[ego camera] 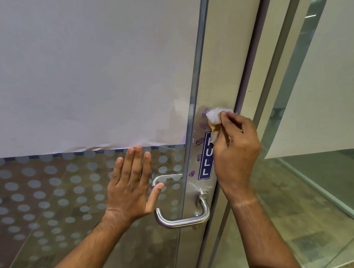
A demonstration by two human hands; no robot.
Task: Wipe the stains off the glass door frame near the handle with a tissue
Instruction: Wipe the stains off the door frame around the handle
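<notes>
A pale metal door frame (222, 61) runs up the middle of the head view. Several purple smudges mark it, one (199, 140) left of a blue PULL sticker (207, 163). My right hand (235, 148) pinches a crumpled white tissue (214, 117), stained brown at its lower part, and presses it on the frame above the sticker. My left hand (132, 182) lies flat with fingers spread on the glass pane (68, 190), left of the silver lever handle (180, 220). My right hand covers part of the sticker.
White paper (89, 69) covers the upper glass; the lower glass carries frosted dots. Right of the frame stands a second glass panel (294, 118) with more white paper behind it. A tiled floor (320, 211) shows through on the lower right.
</notes>
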